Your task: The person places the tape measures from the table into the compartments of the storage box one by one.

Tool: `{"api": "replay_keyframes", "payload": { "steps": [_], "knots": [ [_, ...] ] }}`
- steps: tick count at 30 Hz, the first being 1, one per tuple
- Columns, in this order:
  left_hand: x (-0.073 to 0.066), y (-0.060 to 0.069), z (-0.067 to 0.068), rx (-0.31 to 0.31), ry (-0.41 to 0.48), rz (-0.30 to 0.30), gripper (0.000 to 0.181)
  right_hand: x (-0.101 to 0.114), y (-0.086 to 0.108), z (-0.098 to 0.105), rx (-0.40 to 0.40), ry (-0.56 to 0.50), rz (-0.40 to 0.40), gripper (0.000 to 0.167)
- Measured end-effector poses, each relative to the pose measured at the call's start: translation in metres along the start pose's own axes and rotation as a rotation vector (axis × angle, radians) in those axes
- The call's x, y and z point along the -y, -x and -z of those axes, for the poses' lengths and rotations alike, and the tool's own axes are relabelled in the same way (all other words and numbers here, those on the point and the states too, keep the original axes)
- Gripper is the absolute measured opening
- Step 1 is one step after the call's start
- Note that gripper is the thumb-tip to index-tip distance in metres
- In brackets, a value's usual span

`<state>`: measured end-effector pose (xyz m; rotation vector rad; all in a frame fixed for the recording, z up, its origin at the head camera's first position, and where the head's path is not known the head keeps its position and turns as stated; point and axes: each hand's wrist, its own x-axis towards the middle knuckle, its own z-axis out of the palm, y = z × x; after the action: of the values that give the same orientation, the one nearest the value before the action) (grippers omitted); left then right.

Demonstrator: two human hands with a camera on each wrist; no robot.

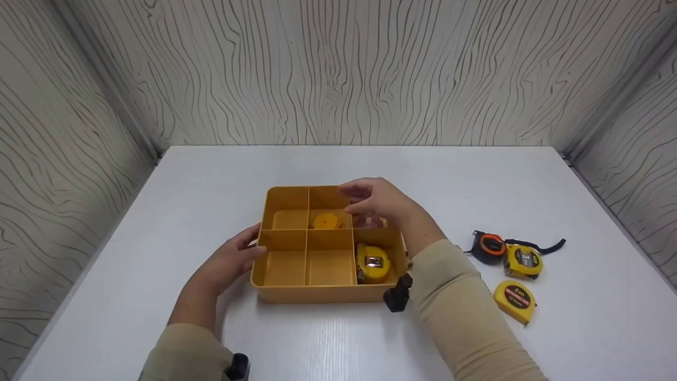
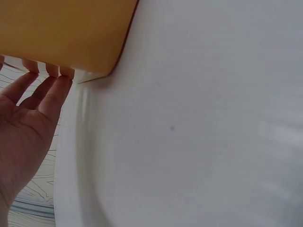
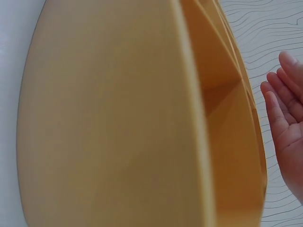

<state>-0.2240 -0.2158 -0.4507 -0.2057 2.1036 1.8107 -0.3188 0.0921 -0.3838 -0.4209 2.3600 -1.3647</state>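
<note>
A yellow-orange box (image 1: 328,294) with several compartments sits on the white table. My left hand (image 1: 230,264) rests its fingertips against the box's left wall; in the left wrist view its fingers (image 2: 53,97) look fairly straight. Over the back right compartment hovers my right hand (image 1: 383,201), fingers apart and holding nothing; the right wrist view also shows its palm (image 3: 289,123) bare. A yellow tape measure (image 1: 374,264) stands in the front right compartment. The back middle one holds a round orange-yellow thing (image 1: 326,221). Partly hidden in the back right one is a pinkish thing (image 1: 369,221), kind unclear.
To the right of the box lie a black and orange tape measure (image 1: 488,247) with a black strap (image 1: 545,248) near it, a yellow tape measure (image 1: 523,261), and another yellow one marked 2m (image 1: 515,301). Wood-patterned panels (image 1: 338,74) enclose the table's back and sides.
</note>
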Motion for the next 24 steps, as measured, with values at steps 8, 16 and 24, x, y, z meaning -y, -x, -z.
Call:
{"api": "replay_keyframes", "payload": {
  "steps": [8, 16, 24],
  "knots": [
    [-0.001, 0.001, 0.000, -0.004, -0.011, 0.008, 0.068, 0.003, 0.008, 0.012, 0.040, -0.048, 0.121, 0.054],
    [0.000, 0.001, 0.001, -0.002, -0.017, 0.007, 0.065, 0.006, 0.021, 0.023, 0.054, -0.118, 0.178, 0.051],
    [-0.001, 0.001, 0.001, 0.009, -0.015, 0.001, 0.067, -0.001, 0.037, 0.038, -0.014, -0.173, 0.237, 0.049]
  ]
}}
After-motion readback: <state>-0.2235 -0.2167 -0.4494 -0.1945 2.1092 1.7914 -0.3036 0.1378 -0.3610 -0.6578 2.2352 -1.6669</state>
